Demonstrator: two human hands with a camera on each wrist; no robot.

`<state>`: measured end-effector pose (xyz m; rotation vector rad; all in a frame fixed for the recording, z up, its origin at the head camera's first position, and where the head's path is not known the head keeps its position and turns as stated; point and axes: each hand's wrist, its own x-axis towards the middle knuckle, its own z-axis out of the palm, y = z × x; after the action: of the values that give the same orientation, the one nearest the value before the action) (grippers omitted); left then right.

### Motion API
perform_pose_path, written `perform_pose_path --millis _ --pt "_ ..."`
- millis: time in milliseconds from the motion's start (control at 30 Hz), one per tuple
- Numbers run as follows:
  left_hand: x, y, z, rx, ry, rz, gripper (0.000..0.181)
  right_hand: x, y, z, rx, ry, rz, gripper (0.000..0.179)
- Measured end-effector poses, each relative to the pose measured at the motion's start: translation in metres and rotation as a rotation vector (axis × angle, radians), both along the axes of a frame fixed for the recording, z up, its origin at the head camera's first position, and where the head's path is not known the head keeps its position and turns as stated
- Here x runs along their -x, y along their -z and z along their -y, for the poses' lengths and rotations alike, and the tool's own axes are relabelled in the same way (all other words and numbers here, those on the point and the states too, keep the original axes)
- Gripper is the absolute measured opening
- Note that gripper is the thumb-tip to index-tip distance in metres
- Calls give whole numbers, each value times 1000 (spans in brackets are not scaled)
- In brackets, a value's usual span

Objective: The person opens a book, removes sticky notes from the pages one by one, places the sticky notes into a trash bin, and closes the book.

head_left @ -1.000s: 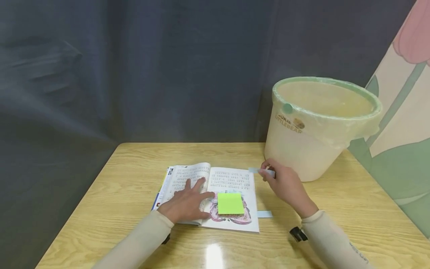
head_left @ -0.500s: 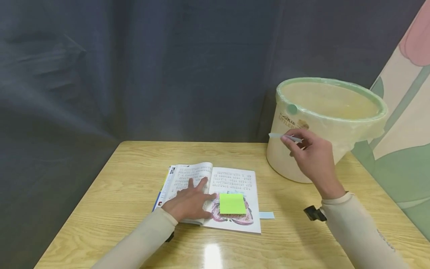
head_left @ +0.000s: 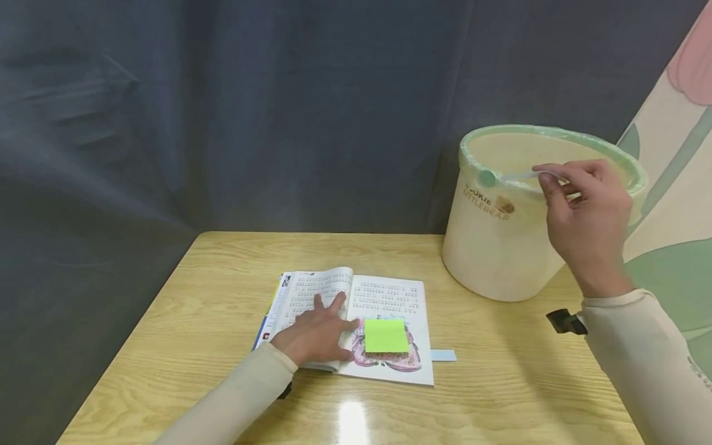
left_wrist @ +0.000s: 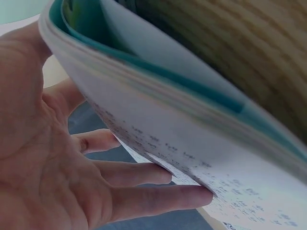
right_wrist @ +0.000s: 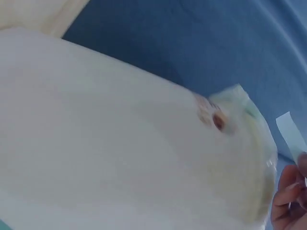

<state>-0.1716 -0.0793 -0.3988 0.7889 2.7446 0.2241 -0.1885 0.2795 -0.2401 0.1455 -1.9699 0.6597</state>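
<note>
An open book (head_left: pixel 389 296) lies on the table, its left pages bulging up. My left hand (head_left: pixel 317 334) rests on it with spread fingers; in the left wrist view its fingertips (left_wrist: pixel 199 195) touch the printed page. A bright green sticky note (head_left: pixel 386 335) sits over the picture on the right page. From that page's right edge sticks out a pale blue paper strip (head_left: pixel 443 355). Up at the bin's front rim, my right hand (head_left: pixel 592 216) pinches another pale strip (right_wrist: pixel 291 133) between thumb and fingers. Part of that hand is cut off in the right wrist view.
A large cream bin (head_left: pixel 495 247) with a green rim and a clear liner stands at the table's back right. Dark cloth (head_left: pixel 322 117) hangs behind the wooden table (head_left: pixel 222 272). A wall with painted flowers (head_left: pixel 684 185) is on the right.
My right hand has risen and moved right, carrying the strip from the book's upper right corner to the bin's rim. The left hand has stayed on the book.
</note>
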Motion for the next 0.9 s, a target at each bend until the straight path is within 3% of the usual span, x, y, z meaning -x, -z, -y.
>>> perform_pose_path --millis 200,333,400,567,700,900 --pt "1 -2 -1 17 1 -3 58 7 -18 -15 86 41 43 16" --pt "1 1 -1 18 8 -8 58 20 -20 -28 37 106 57 21" --pt "2 2 -1 20 9 -7 57 25 -21 -34 12 146 104 25" --pt "0 2 -1 28 4 -4 56 31 -24 -42 -15 204 319 25" --pt "-2 2 -1 18 0 2 57 31 -29 -43 -43 200 389 27" --pt "-2 1 -1 8 12 -4 59 30 -35 -45 3 226 486 20"
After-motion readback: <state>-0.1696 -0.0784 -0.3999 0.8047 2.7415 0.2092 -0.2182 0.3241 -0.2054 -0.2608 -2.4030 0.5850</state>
